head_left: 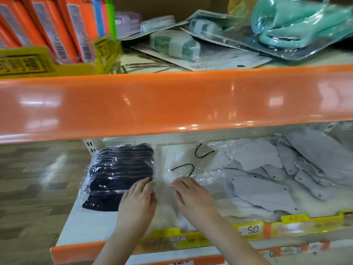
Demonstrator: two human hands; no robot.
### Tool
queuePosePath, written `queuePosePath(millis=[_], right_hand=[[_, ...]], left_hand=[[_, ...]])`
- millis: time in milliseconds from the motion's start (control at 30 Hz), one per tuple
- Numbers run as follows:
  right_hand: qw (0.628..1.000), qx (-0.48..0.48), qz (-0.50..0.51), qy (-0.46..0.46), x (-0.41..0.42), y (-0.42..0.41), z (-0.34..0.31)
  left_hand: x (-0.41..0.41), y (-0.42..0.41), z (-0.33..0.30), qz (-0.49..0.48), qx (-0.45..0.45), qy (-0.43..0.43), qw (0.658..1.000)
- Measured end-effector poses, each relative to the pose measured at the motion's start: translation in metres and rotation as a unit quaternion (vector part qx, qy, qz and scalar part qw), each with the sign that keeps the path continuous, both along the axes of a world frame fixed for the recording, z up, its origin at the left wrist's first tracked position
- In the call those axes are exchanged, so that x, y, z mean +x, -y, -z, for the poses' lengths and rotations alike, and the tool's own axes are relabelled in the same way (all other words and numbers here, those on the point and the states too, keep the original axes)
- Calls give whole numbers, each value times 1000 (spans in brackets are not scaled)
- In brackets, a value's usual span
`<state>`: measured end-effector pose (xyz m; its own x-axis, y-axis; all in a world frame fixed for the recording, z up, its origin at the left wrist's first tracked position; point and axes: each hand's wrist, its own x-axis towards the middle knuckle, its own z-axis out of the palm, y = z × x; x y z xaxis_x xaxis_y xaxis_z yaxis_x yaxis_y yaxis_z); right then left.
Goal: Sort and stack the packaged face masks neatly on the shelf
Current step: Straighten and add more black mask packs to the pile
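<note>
Head view. Store shelving, two levels in sight; an orange front rail (172, 100) of the upper shelf crosses the whole frame. Wood-pattern floor (34, 178) shows at 9 o'clock.

Lower shelf (91, 224), white, three groups of packaged masks:
1. Black masks (120, 169) in clear wrap, one stack at 8 o'clock of centre; about ten layers counted, edges blurred.
2. White masks (191, 165) in clear wrap, centre; two black ear loops visible.
3. Grey masks (277, 173), loose overlapping pile at 3 to 4 o'clock; count cannot be told, at least six.

Hands, two:
- Left hand (139, 199): fingers straight and close together, lying flat on the right edge of the black stack.
- Right hand (191, 196): fingers slightly bent, near together, resting on the clear wrap of the white pack. Whether it pinches the film cannot be told.
The hands sit just beside each other, not touching.

Edges and room: bare shelf at 7 o'clock, between black stack and front lip. Yellow price strip (252, 230) along the front edge, reading "5.0". The upper rail overhangs the back of the lower shelf.

Upper shelf: orange boxes (57, 29) upright at 10 o'clock, at least four; blister packs (175, 43) lying flat at 12; teal items in clear plastic (298, 23) at 1 o'clock.
</note>
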<state>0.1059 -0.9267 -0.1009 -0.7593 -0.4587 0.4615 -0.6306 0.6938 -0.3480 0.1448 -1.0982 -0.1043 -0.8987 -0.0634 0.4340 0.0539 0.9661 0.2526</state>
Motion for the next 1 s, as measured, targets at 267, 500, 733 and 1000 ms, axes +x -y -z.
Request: queuePosePath(millis=[267, 500, 733, 1000], right_hand=[[997, 21, 72, -9, -3, -79, -2], [996, 15, 92, -3, -7, -126, 3], [995, 40, 89, -10, -13, -154, 15], [993, 62, 96, -20, -14, -164, 33]], left_hand=[[-25, -87, -4, 93, 9, 6, 996], [-33, -132, 6, 136, -9, 20, 990], [-35, -148, 18, 119, -10, 42, 992], [-33, -150, 24, 98, 2, -7, 995]])
